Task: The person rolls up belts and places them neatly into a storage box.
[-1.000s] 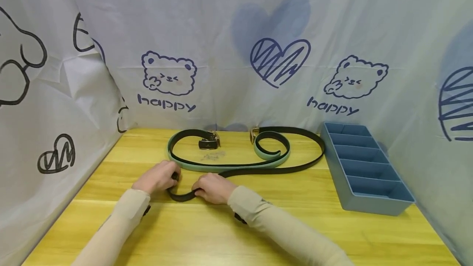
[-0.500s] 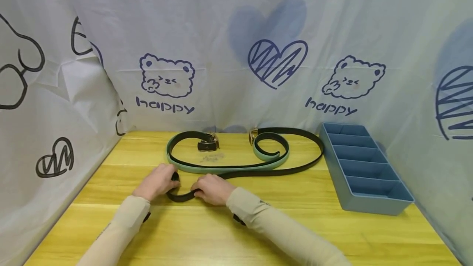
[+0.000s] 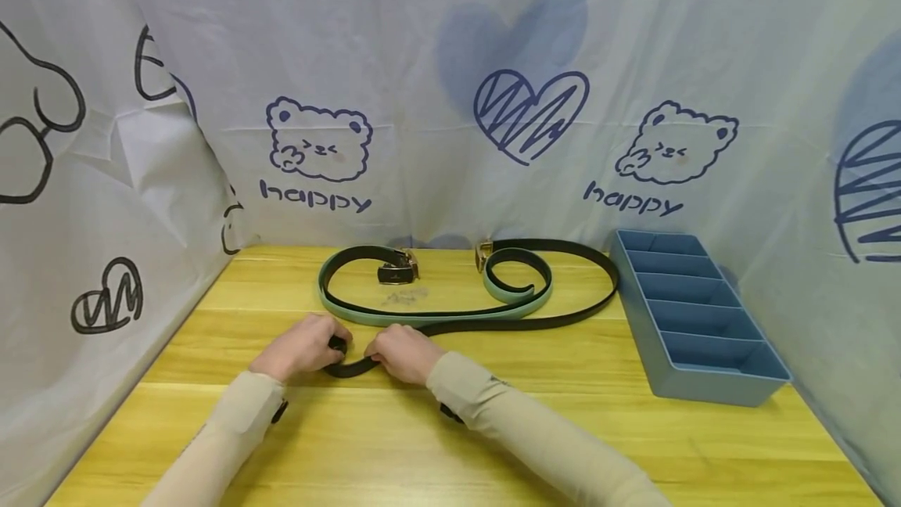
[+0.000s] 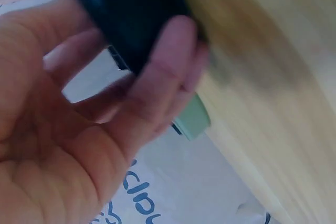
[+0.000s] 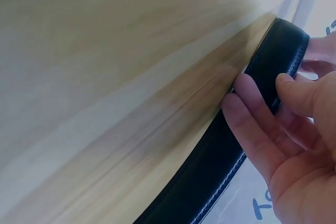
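A long black belt (image 3: 521,325) stands on edge on the table, its gold-coloured buckle (image 3: 483,255) at the back. My left hand (image 3: 306,346) grips the belt's curled near end, with thumb and fingers on opposite faces of the black strap (image 4: 131,9) in the left wrist view. A short way to the right, my right hand (image 3: 404,354) pinches the same belt. In the right wrist view, fingers and thumb lie around the stitched strap (image 5: 210,166). Between the hands the strap bows toward me. The very tip is hidden by my left fingers.
Behind my hands lies a second belt (image 3: 380,320), green outside and black inside, curled at both ends, with a black-and-gold buckle (image 3: 397,271). A blue-grey divided box (image 3: 711,390) stands at the right. A printed white curtain (image 3: 436,178) borders the wooden table (image 3: 394,444).
My left hand has shifted slightly right, nearer the right hand, and the strap's bow between them has become shorter. The right hand stays almost in place on the belt.
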A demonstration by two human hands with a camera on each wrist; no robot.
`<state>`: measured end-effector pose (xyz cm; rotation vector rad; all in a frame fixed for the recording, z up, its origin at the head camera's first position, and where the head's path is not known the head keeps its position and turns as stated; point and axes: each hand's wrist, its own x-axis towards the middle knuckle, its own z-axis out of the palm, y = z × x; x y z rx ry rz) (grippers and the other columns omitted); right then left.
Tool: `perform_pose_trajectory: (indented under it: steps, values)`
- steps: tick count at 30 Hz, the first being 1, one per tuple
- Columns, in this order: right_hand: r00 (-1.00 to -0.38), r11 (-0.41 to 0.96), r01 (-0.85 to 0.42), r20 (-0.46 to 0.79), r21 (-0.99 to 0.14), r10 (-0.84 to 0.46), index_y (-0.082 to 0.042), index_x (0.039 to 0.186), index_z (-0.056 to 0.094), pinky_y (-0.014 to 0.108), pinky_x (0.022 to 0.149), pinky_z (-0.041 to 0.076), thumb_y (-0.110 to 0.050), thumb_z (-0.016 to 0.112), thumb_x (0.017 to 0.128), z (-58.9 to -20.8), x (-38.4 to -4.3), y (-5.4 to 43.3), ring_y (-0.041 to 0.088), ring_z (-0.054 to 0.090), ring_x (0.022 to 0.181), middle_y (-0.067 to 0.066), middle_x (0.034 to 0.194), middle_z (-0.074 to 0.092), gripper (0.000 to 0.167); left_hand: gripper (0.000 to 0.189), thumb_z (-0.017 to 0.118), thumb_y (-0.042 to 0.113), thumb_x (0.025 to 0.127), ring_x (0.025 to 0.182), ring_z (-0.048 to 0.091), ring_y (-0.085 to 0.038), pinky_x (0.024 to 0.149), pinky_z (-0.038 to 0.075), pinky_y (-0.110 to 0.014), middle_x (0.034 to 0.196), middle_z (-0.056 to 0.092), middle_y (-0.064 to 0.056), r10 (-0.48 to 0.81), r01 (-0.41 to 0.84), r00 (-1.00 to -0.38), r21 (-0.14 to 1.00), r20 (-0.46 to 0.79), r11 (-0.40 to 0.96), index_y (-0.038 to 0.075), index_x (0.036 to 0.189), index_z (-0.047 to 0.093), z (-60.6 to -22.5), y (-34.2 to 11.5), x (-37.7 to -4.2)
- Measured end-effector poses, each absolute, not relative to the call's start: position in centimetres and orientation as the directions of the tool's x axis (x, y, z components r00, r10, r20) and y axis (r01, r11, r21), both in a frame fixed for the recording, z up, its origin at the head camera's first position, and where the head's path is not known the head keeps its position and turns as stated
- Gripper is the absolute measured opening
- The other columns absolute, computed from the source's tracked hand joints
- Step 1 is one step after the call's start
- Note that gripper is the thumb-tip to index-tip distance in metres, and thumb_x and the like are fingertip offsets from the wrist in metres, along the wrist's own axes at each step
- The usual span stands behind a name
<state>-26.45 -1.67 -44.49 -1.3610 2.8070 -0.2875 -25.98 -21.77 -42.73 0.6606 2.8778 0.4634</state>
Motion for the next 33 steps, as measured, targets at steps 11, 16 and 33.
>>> perform_pose_trajectory:
  steps: [11,16,33]
  values:
    - [-0.641,0.624,-0.766,0.105,-0.154,-0.760,-0.020,0.104,0.077,0.019,0.079,0.053,-0.011,0.059,0.098,-44.5,-26.4,-1.8,0.008,0.070,0.091,-0.007,0.100,0.075,0.021,0.011,0.067,0.018,0.093,0.067,0.053,-0.014,0.064,0.044,-0.030,0.088,0.069,-0.006,0.348,0.303,-0.934,0.338,-0.081,0.891,0.008,0.095,0.070,-42.7,-21.7,-25.7]
    - [-0.660,0.645,-0.751,0.114,-0.143,-0.743,-0.020,0.101,0.077,0.021,0.077,0.053,-0.005,0.061,0.095,-44.8,-26.4,-2.0,0.009,0.069,0.090,-0.008,0.098,0.075,0.022,0.010,0.071,0.023,0.091,0.065,0.050,-0.013,0.064,0.042,-0.029,0.075,0.063,0.003,0.357,0.301,-0.931,0.386,-0.081,0.872,0.014,0.086,0.070,-42.8,-22.2,-25.9]
    - [-0.726,0.709,-0.686,0.094,-0.161,-0.681,-0.018,0.099,0.076,0.027,0.076,0.055,-0.001,0.062,0.092,-44.8,-26.8,-2.8,0.014,0.069,0.089,-0.003,0.095,0.074,0.023,0.030,0.077,0.037,0.084,0.084,0.061,-0.011,0.079,0.050,-0.033,0.100,0.073,0.004,0.498,0.398,-0.860,0.462,-0.115,0.793,0.017,0.105,0.076,-42.8,-22.4,-26.2]
